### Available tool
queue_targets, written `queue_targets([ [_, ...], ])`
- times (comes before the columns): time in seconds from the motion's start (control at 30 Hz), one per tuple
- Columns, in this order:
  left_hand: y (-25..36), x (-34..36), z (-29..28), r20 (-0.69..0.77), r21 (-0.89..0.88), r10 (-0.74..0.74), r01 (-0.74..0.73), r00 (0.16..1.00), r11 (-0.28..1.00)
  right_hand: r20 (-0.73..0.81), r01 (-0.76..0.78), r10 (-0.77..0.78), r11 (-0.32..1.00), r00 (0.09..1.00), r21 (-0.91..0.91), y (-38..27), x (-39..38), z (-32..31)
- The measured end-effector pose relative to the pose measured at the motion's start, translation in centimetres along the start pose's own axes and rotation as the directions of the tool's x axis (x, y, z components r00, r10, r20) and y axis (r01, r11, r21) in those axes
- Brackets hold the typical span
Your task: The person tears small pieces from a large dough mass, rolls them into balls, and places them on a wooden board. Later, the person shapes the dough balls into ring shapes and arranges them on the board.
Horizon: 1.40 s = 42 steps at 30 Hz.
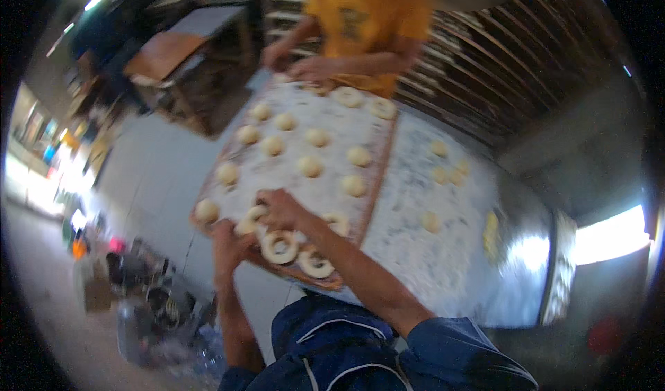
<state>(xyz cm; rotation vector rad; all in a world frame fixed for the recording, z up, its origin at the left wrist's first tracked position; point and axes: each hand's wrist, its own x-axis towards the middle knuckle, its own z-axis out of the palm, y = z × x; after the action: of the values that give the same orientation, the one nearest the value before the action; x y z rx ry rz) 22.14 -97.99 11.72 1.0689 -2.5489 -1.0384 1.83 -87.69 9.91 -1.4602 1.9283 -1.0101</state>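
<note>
At the near left of a floured board (pixel 273 180), my left hand (pixel 227 242) and my right hand (pixel 282 209) are both closed on one piece of pale dough (pixel 248 223), partly hidden by the fingers. It looks stretched between them. Close by my hands lie a dough ring (pixel 280 247) and a second ring (pixel 316 262) by the board's near edge. My right forearm partly covers another ring (pixel 337 225). A round dough ball (pixel 206 211) sits just beyond my left hand. Several more dough balls (pixel 310 166) are spread over the board's middle.
Across the board a person in a yellow shirt (pixel 367 24) has both hands at dough on its far edge, near a ring (pixel 347 97). More dough pieces (pixel 439 148) lie on the floury table (pixel 405 252) to the right. Slatted racks (pixel 485 65) stand behind; clutter (pixel 163 308) lies lower left.
</note>
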Motion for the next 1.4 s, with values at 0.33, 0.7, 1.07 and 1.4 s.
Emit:
queue_targets([
  [0.33, 19.0, -8.3, 11.0, 0.148, -0.482, 0.285, -0.183, 0.947, 0.857, -0.547, -0.644, 0.549, 0.765, 0.632, 0.024, 6.5, -36.1, -11.8],
  [0.7, 29.3, -17.1, 27.4, 0.438, -0.727, 0.380, 0.072, 0.815, 0.683, -0.500, -0.270, 0.727, 0.658, 0.470, 0.703, 5.9, -44.0, -13.0],
  [1.07, 30.2, -21.3, 29.4, 0.592, -0.806, 0.427, 0.502, 0.684, 0.314, -0.169, 0.114, 0.382, 0.163, 0.908, 0.980, 5.3, -49.3, -17.0],
  [1.4, 30.0, -20.4, 31.8, 0.463, -0.883, 0.188, 0.431, 0.866, 0.187, -0.208, -0.120, 0.732, 0.369, 0.649, 0.922, 5.6, -46.5, -13.6],
])
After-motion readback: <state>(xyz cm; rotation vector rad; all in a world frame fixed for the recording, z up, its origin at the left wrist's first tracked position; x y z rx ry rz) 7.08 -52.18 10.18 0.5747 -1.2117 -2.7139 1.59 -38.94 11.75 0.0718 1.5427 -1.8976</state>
